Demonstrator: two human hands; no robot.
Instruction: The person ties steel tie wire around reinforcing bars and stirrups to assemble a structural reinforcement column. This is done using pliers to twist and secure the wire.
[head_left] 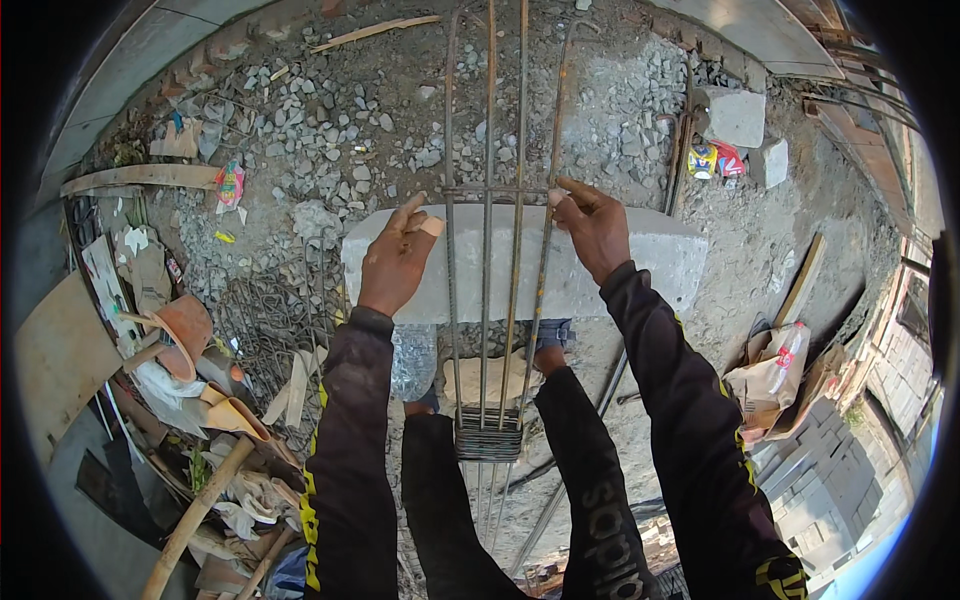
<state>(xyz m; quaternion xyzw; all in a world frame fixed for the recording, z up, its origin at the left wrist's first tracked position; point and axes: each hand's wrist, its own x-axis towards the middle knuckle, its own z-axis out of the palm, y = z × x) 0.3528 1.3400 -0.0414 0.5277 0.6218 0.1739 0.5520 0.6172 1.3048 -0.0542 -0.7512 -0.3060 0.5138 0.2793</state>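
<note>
The left fingers (405, 215) stand loosely parted just beside the leftmost bar, visibly holding nothing; the right fingers (582, 192) narrow around the right end of the thin steel tie (505, 190), their grip impossible to judge. The tie lies between them, across four long, rust-flecked bars (485, 290). Squaring this tie seems the step in hand, calling for even pressure from both sides. Just nearer than the fingers sits a pale, rough concrete block (500, 265); nearer still, stacked rectangular rings (488, 440); beyond, jagged grey gravel (310, 130).
</note>
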